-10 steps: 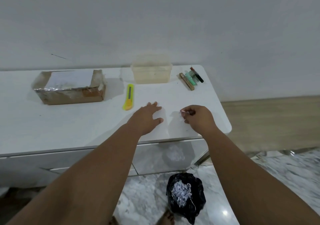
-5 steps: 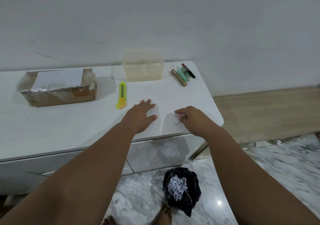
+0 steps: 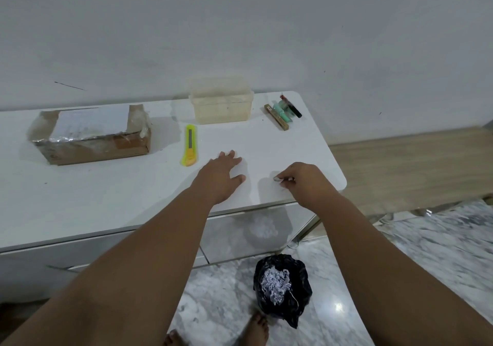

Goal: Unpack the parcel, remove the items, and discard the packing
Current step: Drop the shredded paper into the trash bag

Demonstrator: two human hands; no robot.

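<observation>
A brown cardboard parcel (image 3: pixel 90 134) wrapped in clear tape lies at the left of the white table (image 3: pixel 80 199), a white sheet on top. My left hand (image 3: pixel 220 176) rests flat on the table, fingers spread, holding nothing. My right hand (image 3: pixel 304 183) is near the table's front right, fingers pinched on small white paper shreds (image 3: pixel 278 180). Several small items (image 3: pixel 284 112), a brown stick, green tubes and a dark pen, lie at the back right corner. A black bag (image 3: pixel 282 289) with shredded paper packing stands on the floor below.
A yellow utility knife (image 3: pixel 190 145) lies left of my left hand. A translucent plastic container (image 3: pixel 221 105) stands against the wall. My bare feet (image 3: pixel 257 331) are on the marble floor beside the bag. Drawers front the table.
My head has shifted a little, so the scene slid left then back. My right hand stayed pinched on the shreds and drew slightly toward the table's front edge. Left hand stays flat.
</observation>
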